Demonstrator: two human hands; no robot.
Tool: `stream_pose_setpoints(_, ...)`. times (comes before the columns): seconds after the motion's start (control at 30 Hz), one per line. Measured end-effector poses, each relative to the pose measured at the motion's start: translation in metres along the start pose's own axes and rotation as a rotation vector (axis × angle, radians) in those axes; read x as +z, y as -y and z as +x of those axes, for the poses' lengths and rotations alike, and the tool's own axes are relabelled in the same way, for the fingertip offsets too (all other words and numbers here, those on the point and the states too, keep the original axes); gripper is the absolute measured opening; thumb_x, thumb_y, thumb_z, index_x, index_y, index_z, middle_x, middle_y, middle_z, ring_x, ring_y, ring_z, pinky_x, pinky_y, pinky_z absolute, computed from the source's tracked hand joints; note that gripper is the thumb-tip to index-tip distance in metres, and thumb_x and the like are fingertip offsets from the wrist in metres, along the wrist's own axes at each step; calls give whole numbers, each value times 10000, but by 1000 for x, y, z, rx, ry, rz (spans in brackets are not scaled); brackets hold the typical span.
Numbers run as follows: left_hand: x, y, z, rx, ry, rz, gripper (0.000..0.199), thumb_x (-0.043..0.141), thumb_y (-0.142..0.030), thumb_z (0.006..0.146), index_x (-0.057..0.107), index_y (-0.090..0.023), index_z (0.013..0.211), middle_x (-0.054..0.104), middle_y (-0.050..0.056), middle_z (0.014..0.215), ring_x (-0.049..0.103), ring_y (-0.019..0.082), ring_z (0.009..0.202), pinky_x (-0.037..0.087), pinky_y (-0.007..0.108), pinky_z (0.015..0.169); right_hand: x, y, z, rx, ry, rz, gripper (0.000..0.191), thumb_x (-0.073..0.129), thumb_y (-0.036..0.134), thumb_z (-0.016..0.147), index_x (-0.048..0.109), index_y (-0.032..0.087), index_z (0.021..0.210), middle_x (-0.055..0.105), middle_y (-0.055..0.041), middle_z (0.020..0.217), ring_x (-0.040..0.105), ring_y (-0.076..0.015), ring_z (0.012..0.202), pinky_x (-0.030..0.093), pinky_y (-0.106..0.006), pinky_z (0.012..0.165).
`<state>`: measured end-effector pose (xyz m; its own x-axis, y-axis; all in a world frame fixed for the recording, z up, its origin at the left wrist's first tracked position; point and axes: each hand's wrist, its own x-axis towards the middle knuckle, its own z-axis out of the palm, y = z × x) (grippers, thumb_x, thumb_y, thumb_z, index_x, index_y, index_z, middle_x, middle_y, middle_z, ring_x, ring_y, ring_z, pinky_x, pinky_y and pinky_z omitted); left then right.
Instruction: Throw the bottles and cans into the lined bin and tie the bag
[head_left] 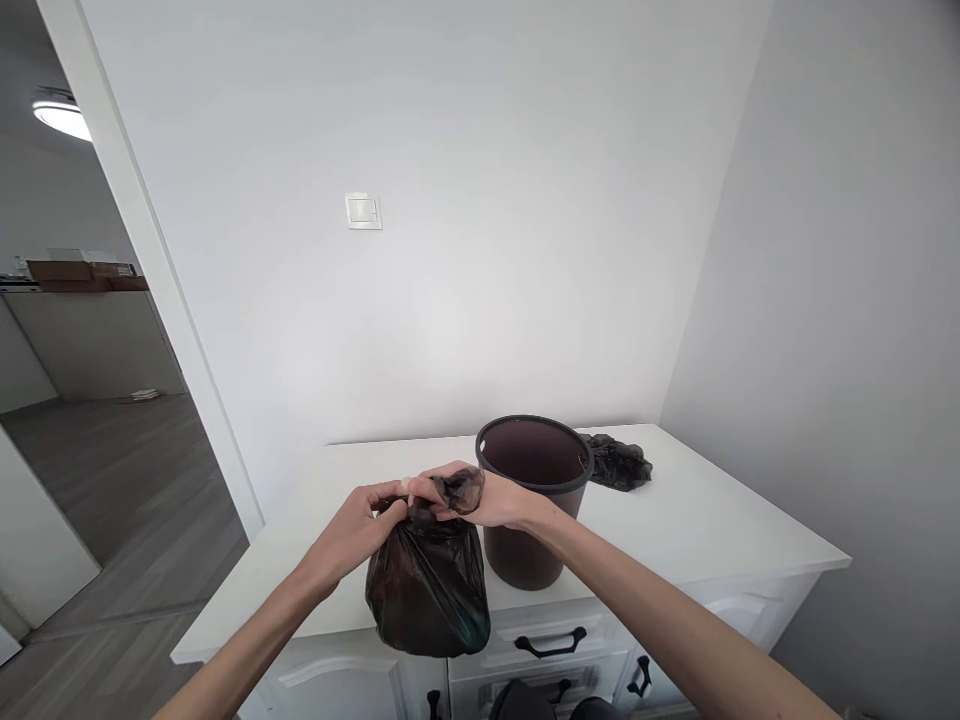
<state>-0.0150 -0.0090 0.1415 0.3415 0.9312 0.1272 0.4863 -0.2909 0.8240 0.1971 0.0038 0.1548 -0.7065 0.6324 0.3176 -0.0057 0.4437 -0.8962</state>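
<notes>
A filled black plastic bag (pixel 431 590) hangs in front of the white cabinet's front edge, its gathered neck up between both hands. My left hand (pixel 356 530) has thumb and fingers closed on the left side of the neck. On the right side, my right hand (pixel 469 495) grips the twisted top, with a loose flap of thin plastic over its fingers. Just behind my right hand stands a dark brown round bin (pixel 525 560) with a black rim; its visible inside shows no bag.
The white cabinet top (pixel 712 520) carries a crumpled black bag (pixel 619 463) right of the bin. Black handles (pixel 551 643) are on the drawers below. A wall with a light switch (pixel 364 211) rises behind. A doorway opens at the left.
</notes>
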Motion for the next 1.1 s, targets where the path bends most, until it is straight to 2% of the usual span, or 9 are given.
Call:
stream_pose_setpoints(0.07, -2, 3, 2, -31, 23, -4, 265, 495, -421, 907, 581, -231, 743, 565, -6, 762, 543, 209, 790, 439, 314, 750, -6, 1, -9, -53, 24, -41, 211, 635, 405, 920, 699, 214, 854, 534, 22, 727, 431, -129, 648, 381, -285, 634)
stream_pose_setpoints(0.13, -3, 6, 3, -33, 17, -9, 285, 460, -405, 927, 521, -229, 713, 491, -21, 739, 473, 181, 747, 398, 287, 706, -8, -4, -15, -72, -48, -80, 154, 603, 337, 924, 697, 216, 939, 594, 14, 772, 489, -127, 641, 419, -280, 638)
stream_pose_setpoints(0.23, -2, 8, 1, 40, -24, -15, 295, 408, -405, 957, 502, -231, 738, 472, -19, 761, 442, 178, 754, 380, 277, 694, -4, -23, -17, -64, -278, -221, 193, 615, 234, 875, 624, 230, 1067, 668, 6, 869, 584, -131, 636, 463, -270, 633)
stream_pose_setpoints(0.33, 5, 9, -6, 127, -34, 1, 305, 382, -407, 978, 520, -237, 766, 511, -11, 796, 472, 187, 769, 407, 288, 722, 8, -45, -13, -104, -513, -444, 183, 577, 155, 852, 571, 232, 1018, 700, -24, 933, 652, -165, 718, 487, -282, 670)
stream_pose_setpoints(0.47, 19, 10, -14, 103, -115, -89, 414, 365, -534, 1006, 647, -248, 908, 666, 28, 946, 593, 246, 969, 469, 356, 916, 24, -56, -5, -258, -713, -638, 167, 545, 148, 865, 553, 224, 1013, 727, -63, 1001, 679, -192, 811, 492, -288, 692)
stream_pose_setpoints(0.6, 29, 1, -11, -72, -225, -295, 614, 341, -696, 985, 726, -246, 1146, 730, 69, 1182, 587, 296, 1228, 421, 417, 1083, 32, -51, 0, -331, -755, -765, 146, 520, 137, 899, 572, 213, 1012, 741, -84, 1057, 701, -190, 875, 484, -276, 696)
stream_pose_setpoints(0.83, 26, -30, 0, -162, -195, -628, 594, 714, -671, 819, 761, -187, 1160, 779, 104, 1081, 679, 270, 937, 518, 348, 804, 36, -47, 5, -382, -778, -915, 275, 467, 26, 890, 641, 219, 978, 726, -91, 1167, 683, -195, 1043, 495, -296, 808)
stream_pose_setpoints(0.97, 23, -23, 4, -146, -240, -703, 533, 761, -632, 806, 757, -225, 1150, 754, 81, 1178, 659, 259, 1078, 511, 326, 880, 35, -47, -3, -393, -825, -895, 223, 492, 107, 968, 676, 225, 928, 742, -86, 1126, 688, -197, 1004, 497, -308, 804)
stream_pose_setpoints(1.1, 18, 3, 8, -149, -297, -707, 488, 785, -634, 783, 753, -237, 1065, 725, 61, 1186, 613, 246, 1169, 471, 332, 987, 37, -56, -30, -383, -829, -830, 231, 492, 135, 985, 681, 223, 885, 761, -69, 1015, 689, -192, 917, 500, -310, 773)
